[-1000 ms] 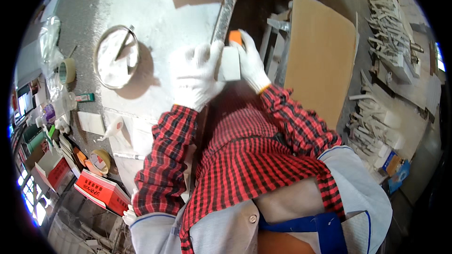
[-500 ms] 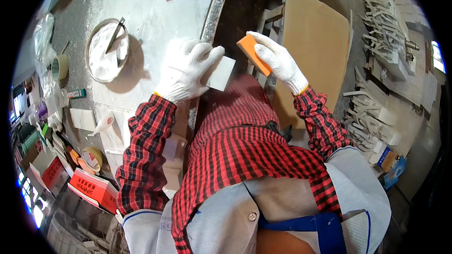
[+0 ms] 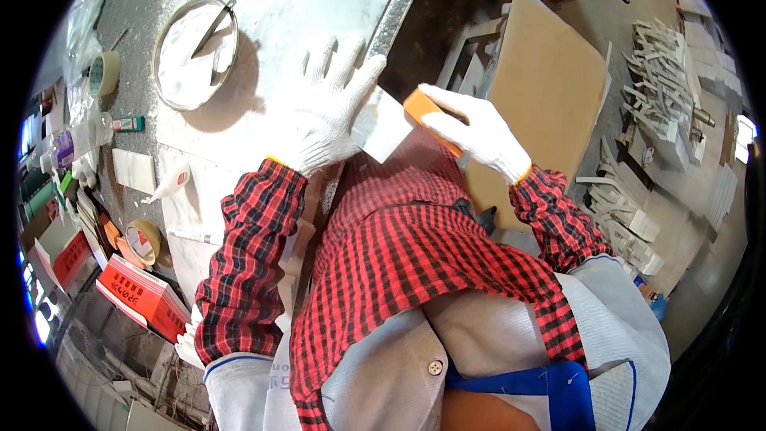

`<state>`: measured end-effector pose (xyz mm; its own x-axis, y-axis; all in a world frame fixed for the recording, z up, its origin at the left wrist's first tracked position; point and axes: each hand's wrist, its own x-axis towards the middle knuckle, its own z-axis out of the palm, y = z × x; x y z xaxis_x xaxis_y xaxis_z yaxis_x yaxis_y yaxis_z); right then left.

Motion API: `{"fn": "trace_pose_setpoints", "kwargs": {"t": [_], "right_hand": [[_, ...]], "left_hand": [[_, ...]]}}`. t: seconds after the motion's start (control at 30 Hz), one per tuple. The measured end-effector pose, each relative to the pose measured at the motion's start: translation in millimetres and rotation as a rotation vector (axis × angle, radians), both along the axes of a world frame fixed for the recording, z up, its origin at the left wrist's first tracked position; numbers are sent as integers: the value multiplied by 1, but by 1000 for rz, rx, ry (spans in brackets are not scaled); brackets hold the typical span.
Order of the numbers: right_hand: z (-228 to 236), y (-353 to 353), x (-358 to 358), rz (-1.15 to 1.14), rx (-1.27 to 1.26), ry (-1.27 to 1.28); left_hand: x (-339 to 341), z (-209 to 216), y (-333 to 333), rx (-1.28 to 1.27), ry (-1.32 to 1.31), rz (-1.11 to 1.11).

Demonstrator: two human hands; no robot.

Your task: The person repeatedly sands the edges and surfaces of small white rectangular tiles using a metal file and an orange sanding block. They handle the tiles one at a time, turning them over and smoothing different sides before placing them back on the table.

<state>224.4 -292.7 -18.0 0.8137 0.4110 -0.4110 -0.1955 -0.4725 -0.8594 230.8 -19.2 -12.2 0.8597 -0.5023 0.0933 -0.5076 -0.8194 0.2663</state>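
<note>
My left hand (image 3: 323, 116), in a white knit glove, lies at the edge of the pale workbench (image 3: 271, 0) with its fingers spread. A thin white square tile (image 3: 386, 128) sticks out past the bench edge beside its thumb and palm; part of the tile is hidden by the glove. In my right hand (image 3: 483, 132), also gloved, is an orange rectangular block (image 3: 423, 108), gripped between thumb and fingers. The block is tilted and close to the tile's right side; whether the two touch I cannot tell.
A round tub (image 3: 171, 88) of white powder or paste with a metal scraper in it stands on the bench. Tape rolls (image 3: 104, 73), a squeeze bottle (image 3: 171, 182) and a red box (image 3: 148, 295) lie to the left. A brown board (image 3: 550, 72) stands right of my lap.
My left hand's fingers have spread apart, and the tile has turned slightly. The block in my right hand has come nearer the tile. The whole view has shifted a little.
</note>
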Motion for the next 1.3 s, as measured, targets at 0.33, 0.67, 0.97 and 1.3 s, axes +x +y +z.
{"fn": "trace_pose_setpoints", "kwargs": {"t": [0.33,0.67,0.97,1.3], "right_hand": [[1,6,-8,-40,62,16],[-59,-19,5,-305,-40,41],[0,13,-16,-123,-87,-375],[-3,14,-9,-169,158,-8]], "left_hand": [[-1,-13,-3,-115,-24,8],[3,-11,-3,-64,-31,-23],[9,-10,-5,-78,-56,-36],[7,-16,-7,-101,-122,-35]]}}
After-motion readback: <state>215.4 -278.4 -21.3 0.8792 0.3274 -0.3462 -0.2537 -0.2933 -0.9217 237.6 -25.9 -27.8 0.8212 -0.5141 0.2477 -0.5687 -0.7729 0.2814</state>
